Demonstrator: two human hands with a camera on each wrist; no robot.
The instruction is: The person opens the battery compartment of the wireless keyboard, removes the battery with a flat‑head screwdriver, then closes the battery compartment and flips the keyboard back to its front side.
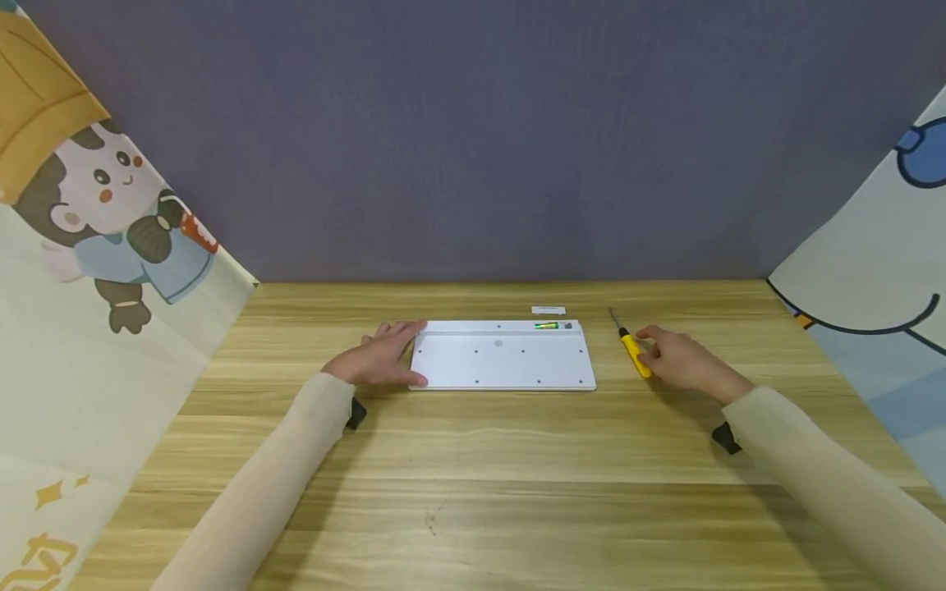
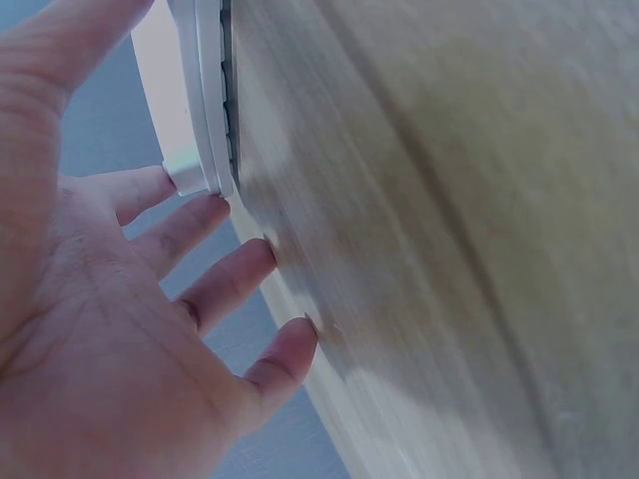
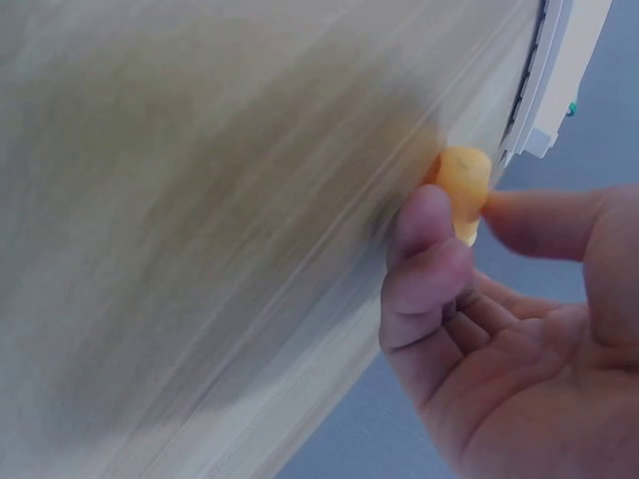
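A white keyboard lies underside up on the table, with small dark screws across its back. One green and yellow battery sits in the compartment near its far right corner. Spread across the keyboard's left end, my left hand touches the near corner with its thumb and the far corner with its fingers, which look fairly straight in the left wrist view. To the right, my right hand pinches the yellow handle of a screwdriver between thumb and fingers. Its metal shaft points away, toward the far edge.
Behind the keyboard lies a small white battery cover. The wooden table ends at a grey-blue panel at the back. Cartoon-printed cloths hang on the left and right.
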